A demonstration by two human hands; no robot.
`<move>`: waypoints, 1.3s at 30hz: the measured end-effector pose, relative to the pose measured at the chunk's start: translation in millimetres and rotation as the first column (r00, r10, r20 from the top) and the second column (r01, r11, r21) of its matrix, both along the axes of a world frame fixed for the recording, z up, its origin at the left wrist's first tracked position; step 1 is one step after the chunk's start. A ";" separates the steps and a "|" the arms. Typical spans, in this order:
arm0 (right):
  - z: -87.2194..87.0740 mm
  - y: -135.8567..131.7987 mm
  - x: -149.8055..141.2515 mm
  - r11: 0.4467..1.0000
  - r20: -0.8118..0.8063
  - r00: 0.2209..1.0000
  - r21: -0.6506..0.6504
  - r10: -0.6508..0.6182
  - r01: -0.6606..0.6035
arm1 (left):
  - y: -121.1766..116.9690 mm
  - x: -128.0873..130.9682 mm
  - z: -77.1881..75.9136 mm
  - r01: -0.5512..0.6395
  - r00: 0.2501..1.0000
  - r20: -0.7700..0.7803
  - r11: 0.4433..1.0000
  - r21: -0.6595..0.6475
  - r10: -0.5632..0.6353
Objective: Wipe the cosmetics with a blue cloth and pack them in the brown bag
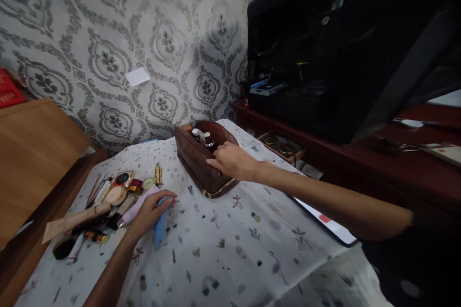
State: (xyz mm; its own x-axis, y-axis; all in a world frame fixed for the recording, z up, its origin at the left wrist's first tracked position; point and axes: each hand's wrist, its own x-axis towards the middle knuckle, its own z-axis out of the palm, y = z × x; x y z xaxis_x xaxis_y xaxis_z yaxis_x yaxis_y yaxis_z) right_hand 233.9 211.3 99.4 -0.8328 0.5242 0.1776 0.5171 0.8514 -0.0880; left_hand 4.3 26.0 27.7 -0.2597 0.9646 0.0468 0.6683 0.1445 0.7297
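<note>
A brown cosmetic bag [194, 160] stands unzipped on the patterned cloth. Inside it, a silver-capped bottle [209, 140] and a white-capped one [195, 132] poke up. My right hand [232, 160] is closed at the bag's near right rim, its fingertips partly hidden by the opening. My left hand [154, 208] closes around a soft-looking blue thing [159, 232], perhaps a cloth, beside a heap of makeup. That heap includes a round compact [116, 195], a pale pink tube [137, 208], a beige tube [77, 218] and a gold lipstick [158, 174].
Printed cloth [216, 259] covers the table. A phone or tablet [326, 220] lies at its right edge, under my right forearm. A large black screen [324, 57] stands on a dark red desk with an open drawer [284, 146]. To the left is a wooden panel [36, 153].
</note>
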 end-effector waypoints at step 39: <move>-155.9 -111.2 -90.1 0.910 -0.453 0.795 0.103 0.403 -0.403 | -25.5 -32.5 -51.0 -0.323 0.777 -0.457 0.897 0.302 0.434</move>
